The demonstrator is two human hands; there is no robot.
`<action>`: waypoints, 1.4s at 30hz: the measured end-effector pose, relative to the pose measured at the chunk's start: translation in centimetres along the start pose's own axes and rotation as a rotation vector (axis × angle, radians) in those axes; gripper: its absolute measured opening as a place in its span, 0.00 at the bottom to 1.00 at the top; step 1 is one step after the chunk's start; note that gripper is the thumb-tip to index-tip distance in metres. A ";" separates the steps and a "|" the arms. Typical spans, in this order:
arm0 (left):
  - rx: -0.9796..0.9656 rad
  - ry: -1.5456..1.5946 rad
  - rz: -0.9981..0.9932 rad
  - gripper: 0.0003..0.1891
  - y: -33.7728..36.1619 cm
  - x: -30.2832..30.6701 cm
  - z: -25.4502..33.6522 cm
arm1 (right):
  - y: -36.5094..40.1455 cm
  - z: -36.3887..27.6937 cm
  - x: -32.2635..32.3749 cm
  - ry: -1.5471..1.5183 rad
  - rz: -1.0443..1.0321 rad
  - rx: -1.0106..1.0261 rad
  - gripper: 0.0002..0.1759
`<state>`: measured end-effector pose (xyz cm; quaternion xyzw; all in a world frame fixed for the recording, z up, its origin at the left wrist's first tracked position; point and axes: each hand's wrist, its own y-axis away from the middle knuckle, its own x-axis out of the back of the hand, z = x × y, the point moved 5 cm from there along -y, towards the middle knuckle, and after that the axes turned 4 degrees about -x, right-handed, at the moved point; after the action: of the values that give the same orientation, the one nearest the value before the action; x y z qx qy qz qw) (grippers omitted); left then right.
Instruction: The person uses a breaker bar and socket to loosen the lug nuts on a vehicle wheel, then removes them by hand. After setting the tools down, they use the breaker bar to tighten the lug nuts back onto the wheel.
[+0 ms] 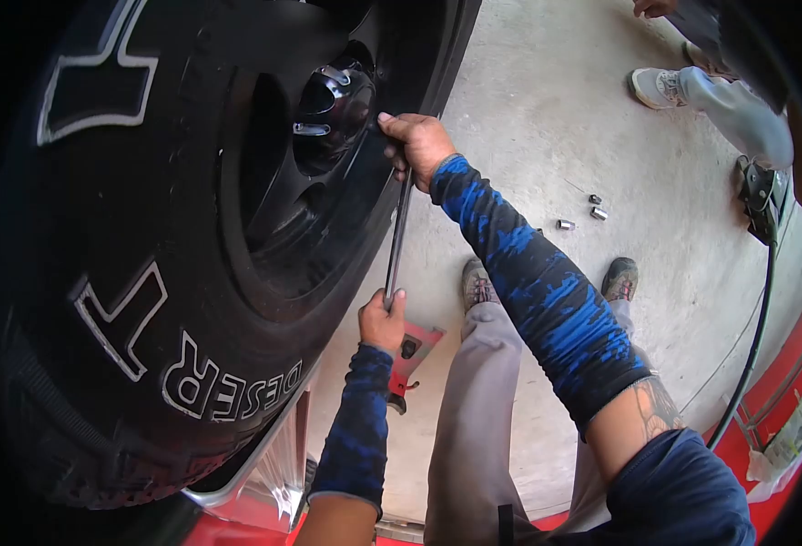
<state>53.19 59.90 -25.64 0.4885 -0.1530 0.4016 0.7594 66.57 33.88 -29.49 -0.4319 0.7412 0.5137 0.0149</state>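
A large black tyre [137,300] with raised white-outlined lettering fills the left side. Inside its dark wheel rim [269,250], the hub [351,105] shows with shiny metal pieces on it. A long metal bar [399,241] slants beside the tyre. My left hand [383,320] is closed round its lower end. Near the rim's edge, my right hand [417,146] is closed at the bar's upper end, thumb stretched toward the hub. Whatever is at the bar's top is hidden behind the right fingers, so the exact tool cannot be told.
Several small shiny metal pieces [598,213] lie on the concrete floor [528,109]. A red metal part [416,350] sits below my left hand. Another person's leg and shoe [658,87] are at upper right, near a black device [761,196] with a black hose [754,337].
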 end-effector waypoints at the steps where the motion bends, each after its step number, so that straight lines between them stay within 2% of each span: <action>1: 0.045 0.043 -0.018 0.19 -1.6 -3.3 -1.8 | -0.2 0.1 0.1 0.049 -0.036 -0.018 0.19; 2: 0.082 0.091 -0.044 0.21 -3.3 -7.1 -2.9 | -0.2 -0.1 0.6 0.100 -0.062 -0.031 0.20; 3: 0.110 0.147 0.023 0.25 -4.7 -10.1 -3.1 | -0.6 -0.4 1.1 0.119 -0.043 -0.016 0.20; 5: 0.120 0.152 0.034 0.24 -7.3 -16.8 -3.8 | -1.1 -1.1 1.3 0.496 0.062 0.242 0.22; 6: 0.161 0.104 0.074 0.26 -8.0 -18.4 -1.3 | -0.6 -1.9 1.1 0.635 0.077 0.267 0.24; 7: 0.236 0.325 -0.043 0.27 -10.3 -24.1 -4.6 | -0.5 -1.9 1.0 0.727 0.068 0.311 0.25; 10: 0.545 0.539 -0.298 0.30 -12.2 -30.6 3.5 | 0.7 -1.8 0.2 0.865 0.120 0.334 0.24; 12: 0.577 0.823 -0.357 0.36 -13.6 -32.9 12.5 | 2.5 -2.9 -0.6 1.264 0.314 0.545 0.20; 13: 0.556 1.187 -0.412 0.38 -12.3 -30.3 20.0 | 2.5 -3.3 -0.7 1.269 0.322 0.553 0.20; 15: 0.274 1.561 -0.596 0.41 -13.6 -29.4 28.7 | 3.5 -3.8 -0.3 1.433 0.182 0.598 0.19; 17: -0.023 1.758 -0.715 0.38 -13.5 -25.2 35.7 | 6.9 -6.4 0.6 1.423 0.104 0.705 0.22; 19: -0.189 1.842 -0.790 0.35 -11.4 -21.0 39.2 | 13.3 -11.7 2.1 1.067 0.066 0.819 0.23; 21: -0.219 2.047 -0.922 0.32 -7.0 -15.9 40.4 | 21.0 -16.4 5.1 0.896 0.009 0.943 0.19; 22: -0.189 2.052 -0.873 0.32 -3.2 -13.4 40.2 | 24.9 -18.1 7.0 0.760 0.056 0.927 0.10; 24: -0.189 2.147 -1.085 0.35 1.0 -9.8 37.4 | 31.7 -17.4 11.8 0.235 0.122 0.516 0.06; 25: -0.291 2.195 -1.166 0.35 2.9 -8.2 35.9 | 32.9 -16.4 14.4 0.200 -0.032 0.629 0.09; 27: -0.189 2.181 -1.329 0.32 6.1 -5.6 30.2 | 33.7 -13.4 17.8 0.132 0.262 0.461 0.11; 28: -0.063 2.108 -1.345 0.28 7.3 -4.6 27.2 | 33.1 -11.5 19.4 0.216 0.249 0.350 0.11; 29: 0.145 1.965 -1.245 0.26 8.2 -3.9 23.8 | 32.1 -9.4 20.7 0.302 0.236 0.247 0.11; 31: 0.476 1.410 -0.869 0.23 8.3 -3.8 15.6 | 29.7 -5.4 21.2 0.362 0.265 0.039 0.12; 33: 0.443 0.535 -0.289 0.21 6.9 -4.2 9.1 | 26.3 -0.9 21.6 0.657 0.224 0.010 0.17; 34: 0.157 0.254 -0.091 0.17 5.5 -4.3 6.7 | 24.6 -0.9 19.8 0.924 0.182 0.040 0.21; 35: -0.131 -0.041 0.075 0.14 4.8 -4.1 5.5 | 22.0 -0.1 18.4 0.980 0.096 0.123 0.24; 36: 0.140 0.244 -0.073 0.15 4.4 -4.9 4.1 | 19.0 0.7 17.0 0.981 0.095 0.202 0.26; 38: 0.256 0.416 -0.080 0.14 5.2 -4.7 8.1 | 12.3 0.5 13.3 0.779 0.097 0.237 0.34; 40: 0.267 0.449 -0.062 0.13 5.9 -5.5 8.9 | 4.7 0.3 9.0 0.530 0.091 0.373 0.39; 41: 0.255 0.531 -0.044 0.12 5.9 -5.8 8.6 | 2.9 -0.7 6.5 0.423 0.018 0.348 0.37; 42: 0.266 0.496 -0.033 0.12 5.7 -5.9 8.0 | 0.6 -0.2 3.8 0.268 -0.162 0.225 0.34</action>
<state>46.44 51.43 -22.00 0.4731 0.0994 0.5128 0.7095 63.84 31.38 -30.70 -0.5501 0.7523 0.3626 0.0057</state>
